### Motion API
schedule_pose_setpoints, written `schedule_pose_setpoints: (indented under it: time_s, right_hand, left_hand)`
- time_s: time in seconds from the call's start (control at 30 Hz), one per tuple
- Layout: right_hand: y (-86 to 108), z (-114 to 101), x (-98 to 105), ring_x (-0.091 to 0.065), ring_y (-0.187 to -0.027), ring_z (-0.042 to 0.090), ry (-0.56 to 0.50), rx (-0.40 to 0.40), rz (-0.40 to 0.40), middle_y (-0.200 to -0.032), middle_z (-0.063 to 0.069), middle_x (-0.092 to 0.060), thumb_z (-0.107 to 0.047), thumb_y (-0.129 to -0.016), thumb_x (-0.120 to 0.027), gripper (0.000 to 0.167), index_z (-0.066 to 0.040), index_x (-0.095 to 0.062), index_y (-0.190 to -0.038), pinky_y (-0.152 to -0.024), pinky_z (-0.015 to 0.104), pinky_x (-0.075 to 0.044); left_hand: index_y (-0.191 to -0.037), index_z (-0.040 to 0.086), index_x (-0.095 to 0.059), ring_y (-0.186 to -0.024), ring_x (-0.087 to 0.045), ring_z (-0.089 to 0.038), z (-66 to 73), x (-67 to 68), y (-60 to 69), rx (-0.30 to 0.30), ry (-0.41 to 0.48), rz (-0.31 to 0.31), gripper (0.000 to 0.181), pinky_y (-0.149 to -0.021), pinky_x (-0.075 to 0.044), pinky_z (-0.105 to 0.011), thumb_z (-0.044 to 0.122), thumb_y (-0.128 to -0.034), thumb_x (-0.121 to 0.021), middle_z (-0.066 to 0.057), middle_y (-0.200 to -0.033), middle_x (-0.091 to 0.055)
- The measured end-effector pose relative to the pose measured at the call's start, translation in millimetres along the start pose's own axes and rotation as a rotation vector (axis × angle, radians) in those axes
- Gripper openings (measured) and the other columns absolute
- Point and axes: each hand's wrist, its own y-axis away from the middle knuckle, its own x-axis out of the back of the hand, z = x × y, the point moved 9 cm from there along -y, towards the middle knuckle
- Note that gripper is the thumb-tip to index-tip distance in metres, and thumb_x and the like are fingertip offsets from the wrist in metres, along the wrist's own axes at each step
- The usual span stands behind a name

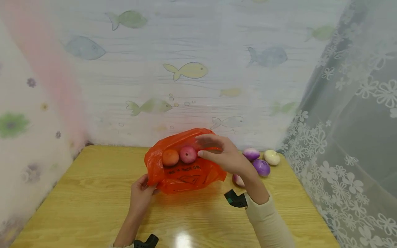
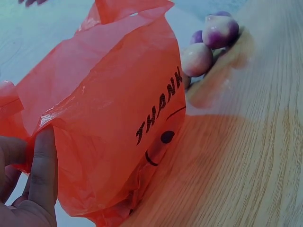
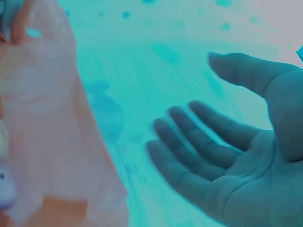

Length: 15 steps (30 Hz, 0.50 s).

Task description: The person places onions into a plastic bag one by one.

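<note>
A red plastic bag (image 1: 189, 179) with black printing lies on the wooden table, its mouth spread. At its mouth are a round orange fruit (image 1: 170, 157) and a round pink one (image 1: 188, 154) with a dark spot. My left hand (image 1: 143, 193) pinches the bag's left edge between thumb and fingers; in the left wrist view the fingers (image 2: 43, 165) hold the plastic. Over the bag's right side hovers my right hand (image 1: 224, 155), holding nothing. The right wrist view shows its palm (image 3: 241, 175) with thumb and fingers spread, apart from the bag (image 3: 52, 132).
To the right of the bag, several onion-like bulbs sit on the table (image 1: 102, 193): a purple one (image 1: 262, 167), a white one (image 1: 272, 157), a purple-and-white one (image 1: 251, 154), and another partly behind my right forearm. A fish-patterned curtain (image 1: 198, 86) hangs behind; lacy fabric (image 1: 338, 172) hangs at right.
</note>
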Motion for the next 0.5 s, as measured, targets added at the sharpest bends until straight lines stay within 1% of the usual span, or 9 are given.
schedule_pose_setpoints:
  time_s: [0.07, 0.13, 0.2, 0.27, 0.33, 0.4, 0.47, 0.5]
  right_hand:
    - [8.2, 0, 15, -0.062, -0.121, 0.026, -0.067, 0.045, 0.084, -0.128, 0.005, -0.066, -0.013, -0.097, -0.069, 0.038, -0.006, -0.062, -0.134, -0.101, 0.035, -0.054]
    - [16.3, 5, 32, -0.062, -0.118, 0.028, -0.13, 0.096, 0.19, -0.124, 0.005, -0.067, -0.006, -0.097, -0.066, 0.035, 0.002, -0.061, -0.131, -0.1, 0.031, -0.054]
    - [24.8, 15, 49, -0.063, -0.115, 0.026, -0.173, 0.134, 0.318, -0.118, 0.002, -0.068, -0.003, -0.097, -0.065, 0.031, 0.006, -0.061, -0.127, -0.097, 0.027, -0.055]
    - [33.3, 32, 65, -0.064, -0.11, 0.021, -0.218, 0.135, 0.441, -0.114, -0.001, -0.069, -0.002, -0.097, -0.064, 0.026, 0.006, -0.063, -0.122, -0.096, 0.024, -0.055]
    - [41.5, 56, 78, -0.066, -0.102, 0.014, -0.258, 0.087, 0.549, -0.108, -0.005, -0.069, -0.005, -0.098, -0.065, 0.021, 0.003, -0.065, -0.118, -0.091, 0.021, -0.056]
    - [48.6, 83, 87, -0.066, -0.097, 0.01, -0.305, 0.009, 0.626, -0.105, -0.007, -0.069, -0.008, -0.099, -0.064, 0.019, 0.0, -0.066, -0.116, -0.087, 0.019, -0.055]
    - [54.9, 111, 91, -0.065, -0.094, 0.009, -0.335, -0.077, 0.671, -0.103, -0.008, -0.068, -0.01, -0.1, -0.064, 0.019, 0.0, -0.065, -0.116, -0.085, 0.018, -0.055]
    - [57.8, 124, 92, -0.065, -0.095, 0.008, -0.336, -0.116, 0.679, -0.103, -0.008, -0.067, -0.011, -0.1, -0.063, 0.02, 0.0, -0.064, -0.117, -0.086, 0.019, -0.055]
  left_hand:
    - [-0.136, -0.002, -0.058, -0.092, -0.068, -0.007, -1.5, 0.9, -0.1, -0.001, 0.002, 0.007, 0.036, -0.08, -0.061, -0.025, -0.007, -0.1, -0.052, -0.013, -0.122, -0.063]
    - [-0.134, -0.003, -0.059, -0.091, -0.069, -0.008, -2.8, 1.7, -0.6, -0.006, 0.004, 0.014, 0.036, -0.079, -0.061, -0.025, -0.008, -0.0994, -0.053, -0.009, -0.118, -0.064]
    - [-0.134, -0.004, -0.058, -0.091, -0.069, -0.008, -2.6, 2.1, -0.6, -0.018, 0.01, 0.016, 0.035, -0.078, -0.061, -0.025, -0.008, -0.0991, -0.054, -0.005, -0.114, -0.065]
    - [-0.133, -0.005, -0.058, -0.09, -0.069, -0.008, -2.6, 2.5, -0.6, -0.025, 0.017, 0.019, 0.035, -0.077, -0.061, -0.025, -0.007, -0.0991, -0.054, 0.0, -0.11, -0.066]
    - [-0.133, -0.005, -0.058, -0.089, -0.069, -0.008, -2.5, 2.8, -0.4, -0.027, 0.027, 0.02, 0.034, -0.077, -0.061, -0.025, -0.007, -0.0993, -0.054, 0.004, -0.107, -0.067]
    - [-0.133, -0.005, -0.059, -0.089, -0.069, -0.008, -2.4, 2.9, -0.1, -0.025, 0.03, 0.021, 0.034, -0.077, -0.061, -0.025, -0.007, -0.0997, -0.054, 0.007, -0.105, -0.067]
    - [-0.133, -0.005, -0.059, -0.09, -0.07, -0.008, -2.2, 3.1, 0.2, -0.024, 0.031, 0.021, 0.034, -0.077, -0.061, -0.025, -0.007, -0.0998, -0.054, 0.008, -0.104, -0.067]
    - [-0.133, -0.005, -0.059, -0.09, -0.07, -0.008, -2.1, 3.1, 0.4, -0.024, 0.032, 0.021, 0.034, -0.077, -0.061, -0.025, -0.007, -0.0999, -0.054, 0.009, -0.103, -0.067]
